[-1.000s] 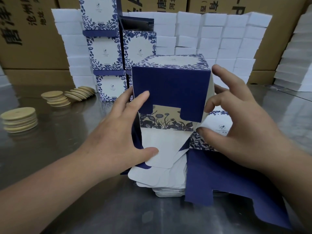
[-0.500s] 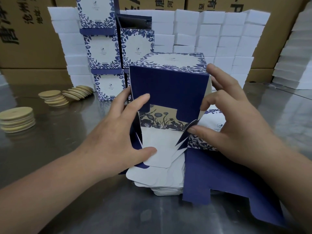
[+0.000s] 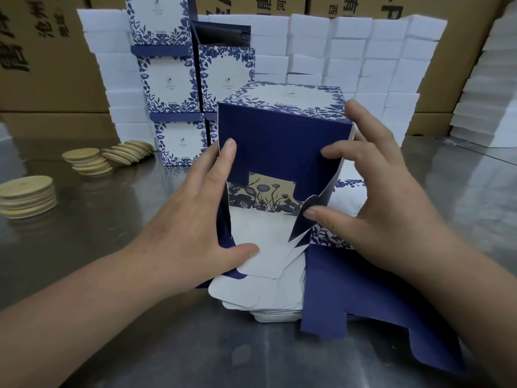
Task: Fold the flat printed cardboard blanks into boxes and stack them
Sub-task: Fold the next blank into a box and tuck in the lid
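Over the pile of flat blanks (image 3: 268, 301) mid steel table (image 3: 112, 219), a half-folded box (image 3: 282, 141) stands upright, navy panel facing the camera, its white flap (image 3: 260, 236) hanging open below. Left hand (image 3: 190, 228) grasps the box's left edge, fingers up the side and thumb on the white flap; right hand (image 3: 383, 197) grips the right edge, index finger on the navy panel, thumb against a navy side flap (image 3: 313, 208). Behind: finished boxes (image 3: 170, 85) stacked in columns, white blocks (image 3: 363, 60), wooden discs (image 3: 28, 196) at left.
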